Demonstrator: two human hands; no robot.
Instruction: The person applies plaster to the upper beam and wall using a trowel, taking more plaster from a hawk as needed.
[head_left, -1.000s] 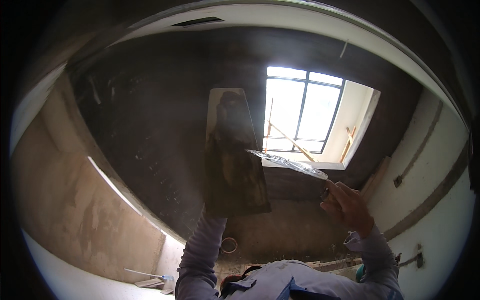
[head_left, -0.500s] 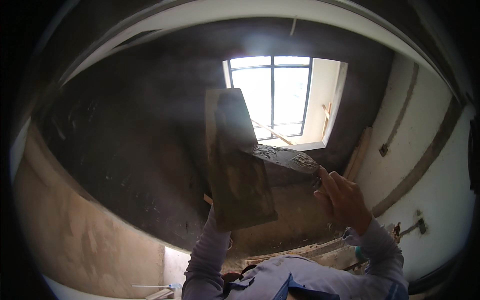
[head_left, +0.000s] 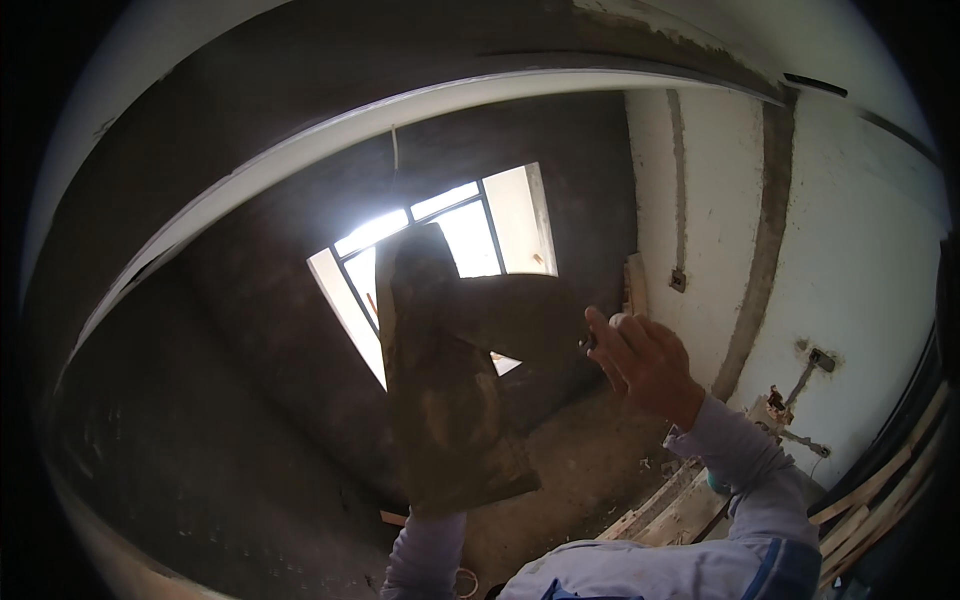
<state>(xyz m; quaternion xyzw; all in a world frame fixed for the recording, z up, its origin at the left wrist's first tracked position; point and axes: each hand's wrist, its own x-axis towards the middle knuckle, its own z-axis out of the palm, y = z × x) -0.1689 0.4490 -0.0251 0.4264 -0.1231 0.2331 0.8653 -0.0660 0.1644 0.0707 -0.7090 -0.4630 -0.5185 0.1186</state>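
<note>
tapered, smeared hawk (head_left: pixel 450 440) partly hides far window (head_left: pixel 470 240); right hand (head_left: pixel 645 365) grips trowel (head_left: pixel 530 312); left hand hidden, hold unclear; wooden planks (head_left: pixel 880 477) near right

Inscriptions and markings: no text, label, brand, number or sign can be read.
</note>
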